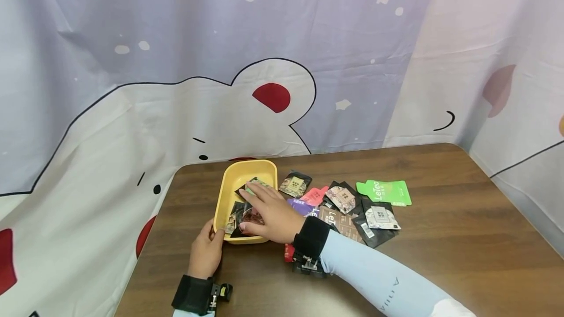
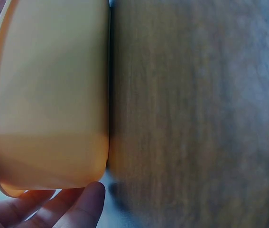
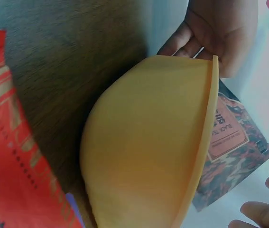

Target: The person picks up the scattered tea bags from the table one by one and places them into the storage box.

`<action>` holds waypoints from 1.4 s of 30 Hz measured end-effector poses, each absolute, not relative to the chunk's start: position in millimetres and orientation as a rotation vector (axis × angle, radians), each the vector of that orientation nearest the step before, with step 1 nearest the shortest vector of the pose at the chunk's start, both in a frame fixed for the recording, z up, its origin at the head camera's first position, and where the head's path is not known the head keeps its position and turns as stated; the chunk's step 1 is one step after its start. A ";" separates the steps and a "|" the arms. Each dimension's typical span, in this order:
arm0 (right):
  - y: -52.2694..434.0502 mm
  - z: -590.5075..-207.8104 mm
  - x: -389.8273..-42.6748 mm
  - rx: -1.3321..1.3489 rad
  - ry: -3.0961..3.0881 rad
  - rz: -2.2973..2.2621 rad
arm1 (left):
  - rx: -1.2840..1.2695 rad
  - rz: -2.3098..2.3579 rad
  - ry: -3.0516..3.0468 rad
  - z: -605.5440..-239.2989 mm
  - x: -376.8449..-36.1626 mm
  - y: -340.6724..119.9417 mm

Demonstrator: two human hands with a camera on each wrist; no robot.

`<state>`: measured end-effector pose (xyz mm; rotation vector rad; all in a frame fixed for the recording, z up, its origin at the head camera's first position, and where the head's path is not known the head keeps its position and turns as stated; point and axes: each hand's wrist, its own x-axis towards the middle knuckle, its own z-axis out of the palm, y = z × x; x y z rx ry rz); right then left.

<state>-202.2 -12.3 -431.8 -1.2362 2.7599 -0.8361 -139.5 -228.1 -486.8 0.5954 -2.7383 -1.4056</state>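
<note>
Left hand (image 1: 206,253), lower left of centre in the head frame: grasping the near-left corner of a rounded yellow plastic tray (image 1: 238,175), thumb and fingers about the rim. Right hand (image 1: 277,214), frame centre: reaching over the right rim, fingers spread, apparently released; contact with packets beneath the palm, cannot tell.

Inside the tray: flat, dark printed tea packets (image 1: 252,215), mostly toward the lower half. Right-wrist frame, right of centre: patterned packet lettered BLACK TEA (image 3: 229,137), jutting above the rim.

Likely faults: jutting packet sliding out, if brushed by the right fingers on withdrawal; tray tipping or skewing, from uneven pressure against one held corner; glossy red packet (image 1: 289,252) dragged along by the black wrist strap (image 1: 310,238) just above.

Margins: wooden tabletop's (image 1: 458,224) back edge near the far rim, left edge slanting down beside the left hand. Right of the tray, crowded: bright green packet (image 1: 389,192), purple packet (image 1: 301,206) and others overlapping. Freest room: far right and bottom centre.
</note>
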 end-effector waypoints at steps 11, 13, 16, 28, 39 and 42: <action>26.9 -443.0 -212.8 -1.081 2.816 -0.771 | 0.604 -1.433 -2.741 -487.0 -140.0 -228.0; 40.0 -445.6 -215.7 -1.048 2.833 -0.774 | 0.607 -1.433 -2.743 -487.6 -139.8 -229.3; 62.3 -451.1 -219.9 -0.998 2.877 -0.785 | 0.616 -1.434 -2.744 -488.0 -139.3 -231.0; 180.0 -475.0 -236.0 -0.626 3.061 -0.656 | 0.598 -1.414 -2.747 -488.8 -138.2 -227.9; 270.1 -478.0 -252.3 -0.472 3.018 -0.385 | 0.619 -1.423 -2.749 -488.9 -139.7 -226.3; 280.6 -476.4 -252.8 -0.454 2.971 -0.352 | 0.626 -1.423 -2.753 -488.6 -139.4 -227.3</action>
